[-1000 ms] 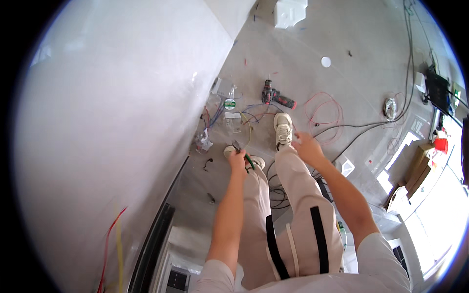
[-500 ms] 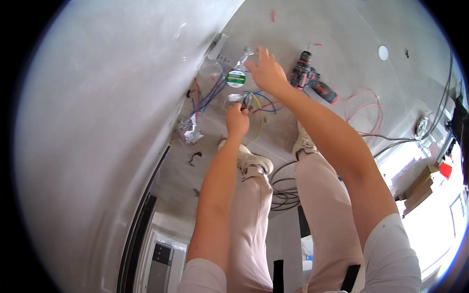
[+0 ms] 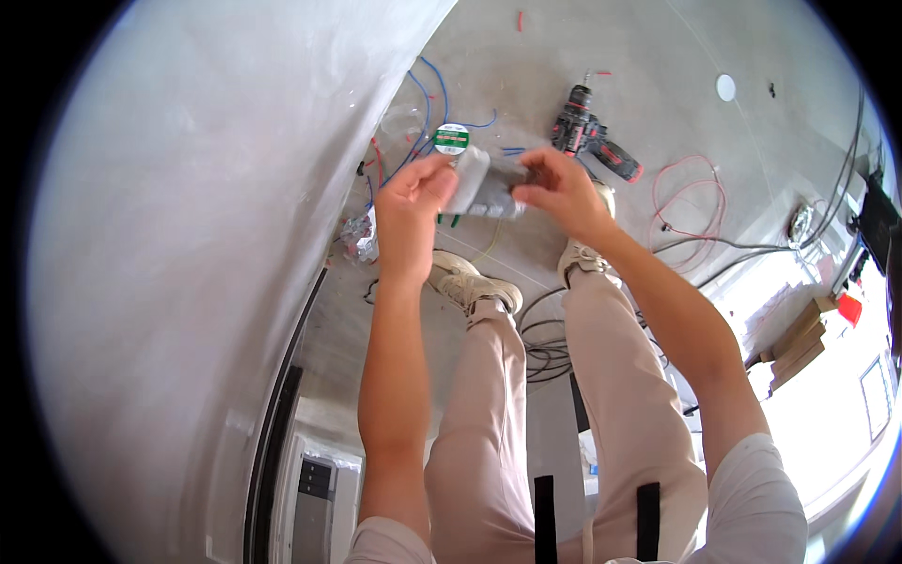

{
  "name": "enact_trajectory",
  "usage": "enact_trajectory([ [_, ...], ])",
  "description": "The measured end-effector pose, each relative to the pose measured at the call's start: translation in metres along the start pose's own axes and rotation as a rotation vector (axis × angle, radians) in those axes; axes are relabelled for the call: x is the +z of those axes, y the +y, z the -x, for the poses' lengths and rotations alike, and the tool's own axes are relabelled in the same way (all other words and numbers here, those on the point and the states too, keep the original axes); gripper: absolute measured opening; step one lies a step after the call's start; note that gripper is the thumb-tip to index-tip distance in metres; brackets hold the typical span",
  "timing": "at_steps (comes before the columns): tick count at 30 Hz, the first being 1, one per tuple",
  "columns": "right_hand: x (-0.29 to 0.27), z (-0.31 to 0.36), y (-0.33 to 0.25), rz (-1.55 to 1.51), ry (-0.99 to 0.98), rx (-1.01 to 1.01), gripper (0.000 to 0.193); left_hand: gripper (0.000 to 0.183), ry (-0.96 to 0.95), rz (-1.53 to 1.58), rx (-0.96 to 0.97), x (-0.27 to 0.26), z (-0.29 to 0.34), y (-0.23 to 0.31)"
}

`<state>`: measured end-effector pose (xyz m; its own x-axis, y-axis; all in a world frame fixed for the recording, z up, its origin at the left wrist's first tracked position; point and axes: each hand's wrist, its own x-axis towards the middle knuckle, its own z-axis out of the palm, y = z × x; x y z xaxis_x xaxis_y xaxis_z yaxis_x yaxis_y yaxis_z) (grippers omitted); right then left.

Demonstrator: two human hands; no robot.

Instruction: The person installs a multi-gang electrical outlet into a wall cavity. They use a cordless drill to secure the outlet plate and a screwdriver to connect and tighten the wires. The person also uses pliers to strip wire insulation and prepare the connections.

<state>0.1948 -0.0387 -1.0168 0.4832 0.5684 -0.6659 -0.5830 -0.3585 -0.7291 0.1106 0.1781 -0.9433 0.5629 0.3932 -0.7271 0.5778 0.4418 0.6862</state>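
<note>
Between my two hands is a flat, rectangular piece, grey and whitish (image 3: pixel 490 188), that looks partly wrapped in clear plastic; motion blurs its details. The fingers of my left hand (image 3: pixel 406 216) are closed on its left end. My right hand (image 3: pixel 567 195) pinches the right end between thumb and fingers. Just beyond it, a round green-and-white label or roll (image 3: pixel 451 139) sits by blue wires (image 3: pixel 425 113) along the wall. Short green pieces (image 3: pixel 455 222) show below the held piece.
A black-and-red cordless drill (image 3: pixel 584 132) lies on the floor beyond my right hand. Red wire (image 3: pixel 691 197) loops at right, and dark cable (image 3: pixel 550 362) coils between my legs. Crumpled clear wrapping (image 3: pixel 359 235) lies by the left wall (image 3: pixel 188 235). A white disc (image 3: pixel 725 87) is far right.
My left hand has risen and moved left, lifting the flat piece off the floor area. My right hand, open before, has come down and right and now grips its other end.
</note>
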Motion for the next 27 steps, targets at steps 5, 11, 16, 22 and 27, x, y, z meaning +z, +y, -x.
enact_trajectory([
  [5,-0.018,0.082,-0.064,0.109,-0.066,0.241,0.042,0.013,-0.119,-0.151,-0.018,0.032,0.055,0.022],
  [11,-0.017,0.127,-0.116,0.564,0.082,-0.36,0.043,0.008,-0.206,-0.517,0.211,0.069,0.107,0.054],
  [16,-0.025,0.143,-0.142,0.33,-0.029,-0.39,0.018,0.006,-0.2,-0.512,0.211,0.08,0.128,0.077],
  [22,-0.024,0.156,-0.152,0.275,-0.014,-0.365,0.012,0.007,-0.288,-0.7,0.393,0.093,0.138,0.089],
  [27,-0.026,0.161,-0.159,0.187,-0.087,-0.22,0.009,0.005,-0.275,-0.675,0.569,0.096,0.139,0.082],
])
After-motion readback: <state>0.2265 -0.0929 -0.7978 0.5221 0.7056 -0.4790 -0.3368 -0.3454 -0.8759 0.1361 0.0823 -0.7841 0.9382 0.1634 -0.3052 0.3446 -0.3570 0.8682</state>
